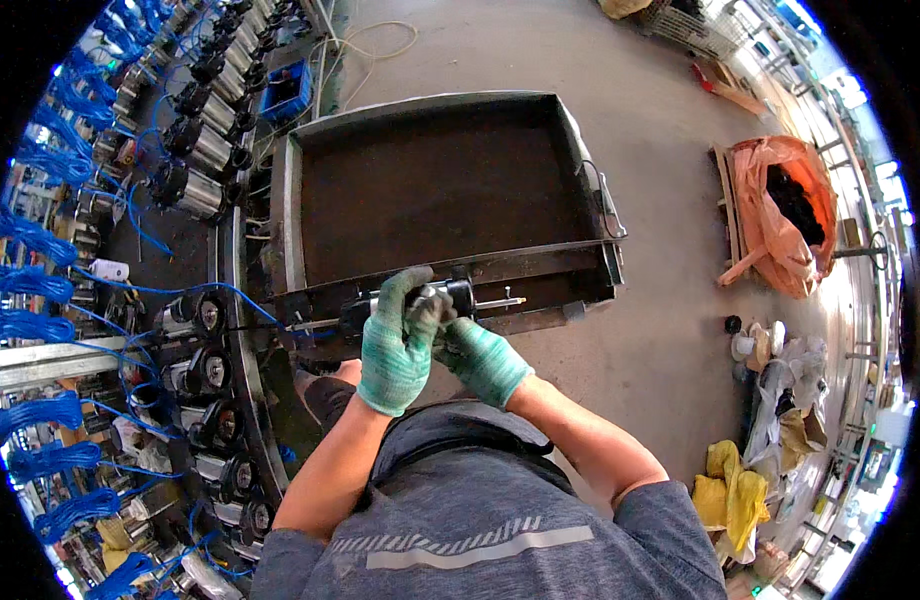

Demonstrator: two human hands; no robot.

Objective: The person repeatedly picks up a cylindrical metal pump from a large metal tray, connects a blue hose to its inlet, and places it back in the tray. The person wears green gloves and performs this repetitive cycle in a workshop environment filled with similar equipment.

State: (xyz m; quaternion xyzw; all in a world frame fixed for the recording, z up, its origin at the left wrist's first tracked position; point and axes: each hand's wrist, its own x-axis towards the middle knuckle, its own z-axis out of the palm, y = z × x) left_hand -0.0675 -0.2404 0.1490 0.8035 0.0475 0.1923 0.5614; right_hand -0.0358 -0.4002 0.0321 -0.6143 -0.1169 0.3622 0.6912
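Note:
Both of my hands wear green knit gloves with grey, soiled fingers and meet at the near edge of a metal tank. My left hand (395, 350) is closed, its fingertips over a dark and silver cylindrical motor or pump part (461, 295). My right hand (483, 362) is closed too, its fingers against the left ones. Whatever they pinch is hidden by the gloves. The part lies sideways along the tank's near ledge, with a thin metal rod (505, 302) sticking out to the right and another rod (317, 325) to the left.
The shallow dark tank (293, 215) lies ahead. At left, racks carry several silver-and-black motors (192, 188) and coiled blue cables (30, 285); one cable runs toward the ledge. A blue bin (286, 92) stands beyond. Right of me are an orange sack (770, 225) and yellow bags (735, 490).

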